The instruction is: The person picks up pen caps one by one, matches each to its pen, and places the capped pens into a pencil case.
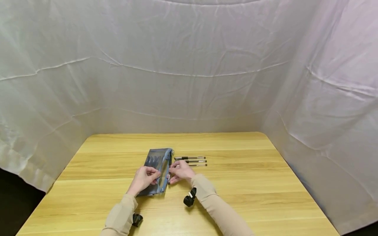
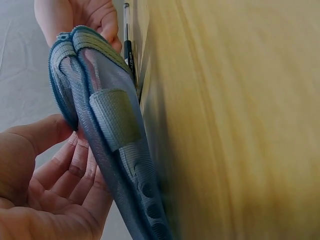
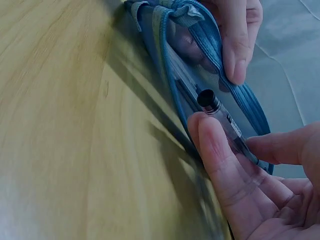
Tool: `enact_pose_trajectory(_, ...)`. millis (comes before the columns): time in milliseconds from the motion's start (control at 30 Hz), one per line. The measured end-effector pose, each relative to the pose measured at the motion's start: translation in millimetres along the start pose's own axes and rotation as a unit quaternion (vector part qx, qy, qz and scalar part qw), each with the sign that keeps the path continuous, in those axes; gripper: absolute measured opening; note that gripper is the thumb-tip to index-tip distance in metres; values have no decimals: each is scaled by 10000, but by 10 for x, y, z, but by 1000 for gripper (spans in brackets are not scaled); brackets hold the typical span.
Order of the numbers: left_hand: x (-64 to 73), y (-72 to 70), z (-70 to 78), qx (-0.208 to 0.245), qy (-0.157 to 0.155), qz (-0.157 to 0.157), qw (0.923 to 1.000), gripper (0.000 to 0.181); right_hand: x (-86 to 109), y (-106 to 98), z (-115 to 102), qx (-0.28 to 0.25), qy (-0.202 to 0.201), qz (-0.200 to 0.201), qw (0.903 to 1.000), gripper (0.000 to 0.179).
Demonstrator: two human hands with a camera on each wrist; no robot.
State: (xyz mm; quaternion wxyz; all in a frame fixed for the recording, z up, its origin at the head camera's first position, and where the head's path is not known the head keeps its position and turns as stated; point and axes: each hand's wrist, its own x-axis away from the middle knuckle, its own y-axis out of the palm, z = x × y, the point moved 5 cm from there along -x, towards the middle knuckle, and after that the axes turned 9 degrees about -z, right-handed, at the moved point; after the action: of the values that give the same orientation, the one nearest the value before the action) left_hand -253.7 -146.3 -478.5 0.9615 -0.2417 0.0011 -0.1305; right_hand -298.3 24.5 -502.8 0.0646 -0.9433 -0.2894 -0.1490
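A blue mesh zip pencil case (image 1: 158,153) lies on the table with its zipped side facing right. My left hand (image 1: 143,179) pinches the zipper edge between thumb and fingers, holding the mouth apart. In the right wrist view, my right hand (image 3: 240,195) pinches a clear-barrelled pen (image 3: 227,122) between thumb and fingers at the opening of the case. The pen's black end points into the mouth. Slim pen-like things (image 3: 182,80) show inside the case. Part of the held pen is hidden by my fingers.
Three black-and-clear pens (image 1: 190,158) lie side by side just right of the case, the nearest partly covered by my right hand. The wooden table (image 1: 251,183) extends around them. Pale fabric (image 1: 189,98) hangs behind and along the sides.
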Motion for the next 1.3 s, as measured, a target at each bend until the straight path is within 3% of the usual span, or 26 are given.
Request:
enact_pose_trajectory(367,5,-5,10,22,9,19,10000,17,19,-83,5,38,-273,-16,9996,31)
enact_pose_trajectory(500,8,-3,10,27,26,4,10000,17,85,-217,10,514,-561,147,9970,29)
enact_pose_trajectory(633,9,0,8,76,24,-24,10000,17,173,-385,-24,1493,-1006,578,9820,25)
enact_pose_trajectory(800,13,2,15,113,-43,-22,9999,17,256,-573,-50,2289,-1170,1099,9601,23)
enact_pose_trajectory(967,20,0,16,100,-98,5,9999,17,312,-712,-70,2515,-1112,1465,9502,24)
enact_pose_trajectory(1133,17,1,5,52,-63,-4,10000,17,341,-791,-49,2780,-911,1534,9439,25)
enact_pose_trajectory(1300,8,2,-7,127,-144,53,9998,16,353,-835,-48,3235,-744,1659,9286,24)
